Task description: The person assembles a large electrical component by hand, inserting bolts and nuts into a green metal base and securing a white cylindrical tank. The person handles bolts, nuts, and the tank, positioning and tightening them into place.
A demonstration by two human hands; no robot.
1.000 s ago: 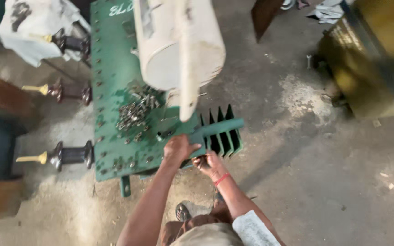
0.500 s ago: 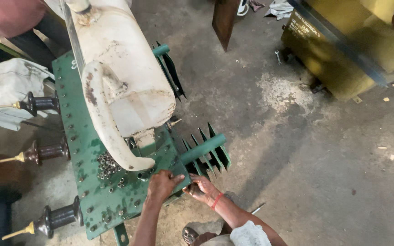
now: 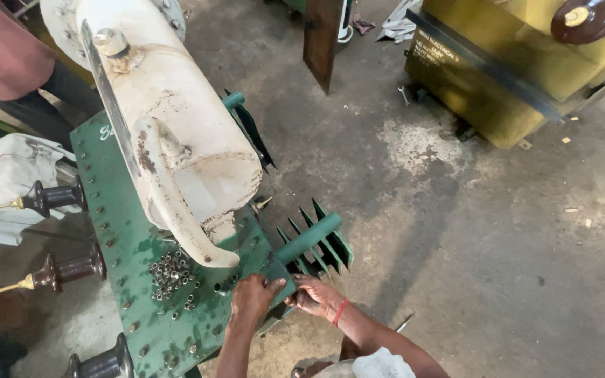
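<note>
Seen from above, the left hand (image 3: 252, 299) rests with fingers curled on the near right edge of a flat green bolted metal cover plate (image 3: 141, 280), while the right hand (image 3: 314, 297), wearing a red wristband, pinches that edge from the outer side, just below a green finned radiator (image 3: 316, 241). A heap of loose steel nuts (image 3: 171, 276) lies mid-plate, beside a large cream cylindrical tank (image 3: 176, 140).
</note>
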